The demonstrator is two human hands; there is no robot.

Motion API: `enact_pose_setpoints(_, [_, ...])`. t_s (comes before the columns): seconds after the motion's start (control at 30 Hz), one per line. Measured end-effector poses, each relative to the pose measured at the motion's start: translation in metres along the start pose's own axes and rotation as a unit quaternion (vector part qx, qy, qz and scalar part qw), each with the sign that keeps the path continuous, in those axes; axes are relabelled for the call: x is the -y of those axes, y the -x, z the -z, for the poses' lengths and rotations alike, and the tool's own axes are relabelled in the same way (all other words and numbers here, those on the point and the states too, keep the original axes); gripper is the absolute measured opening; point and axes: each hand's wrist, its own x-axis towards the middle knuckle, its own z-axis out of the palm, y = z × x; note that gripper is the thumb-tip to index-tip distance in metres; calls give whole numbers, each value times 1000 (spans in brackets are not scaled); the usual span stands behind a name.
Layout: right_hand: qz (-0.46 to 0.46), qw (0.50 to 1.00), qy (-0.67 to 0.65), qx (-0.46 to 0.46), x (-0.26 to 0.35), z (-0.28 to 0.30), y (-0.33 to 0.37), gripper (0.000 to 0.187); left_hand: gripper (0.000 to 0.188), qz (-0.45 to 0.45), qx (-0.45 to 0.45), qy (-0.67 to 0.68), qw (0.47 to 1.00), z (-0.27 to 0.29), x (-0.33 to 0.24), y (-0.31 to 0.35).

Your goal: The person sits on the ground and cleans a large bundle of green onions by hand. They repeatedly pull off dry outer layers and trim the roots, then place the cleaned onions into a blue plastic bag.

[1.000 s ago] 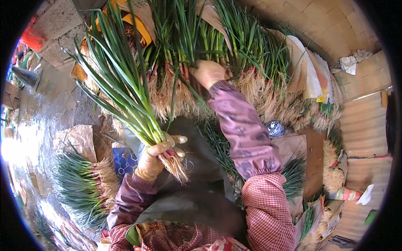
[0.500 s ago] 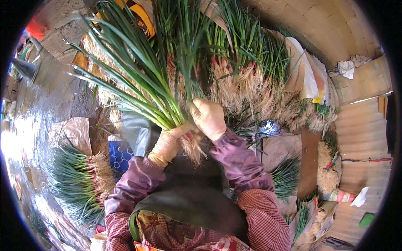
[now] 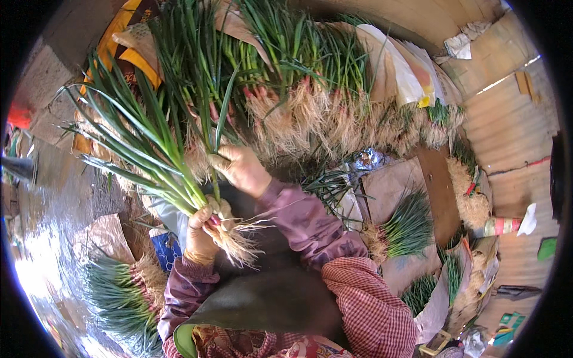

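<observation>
My left hand (image 3: pixel 202 237), in a pale tan glove, is wrapped round the base of a bunch of green onions (image 3: pixel 173 158). Their long leaves fan toward the upper left, and the stringy pale roots (image 3: pixel 236 244) hang out to the right of the fist. Just above it, my right hand (image 3: pixel 243 171), gloved alike, has its fingers closed on a single upright green onion stalk (image 3: pixel 222 122), whose lower end runs down beside the bunch. Beyond my hands, a long row of green onions (image 3: pixel 304 89) lies with roots toward me.
At the lower left lies a pile of green onions (image 3: pixel 119 292) beside brown paper (image 3: pixel 104 238). To the right, a smaller bundle (image 3: pixel 407 224) rests on cardboard (image 3: pixel 394 179). More bundles in paper (image 3: pixel 447 280) lie at the lower right. A dark apron (image 3: pixel 268 298) covers my lap.
The view has swung to the right, so things sit further left in it. The bunch stays in my left hand. The right hand now grips a single stalk beside the bunch.
</observation>
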Motion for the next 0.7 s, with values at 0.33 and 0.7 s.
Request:
enact_pose_setpoints(0.33, [-224, 681, 503, 482, -98, 101, 95, 20, 20, 3, 108, -35, 993, -1, -17, 3])
enact_pose_setpoints(0.7, [-271, 952, -41, 133, 35, 69, -16, 16, 43, 9, -60, -185, 981, -40, -17, 13])
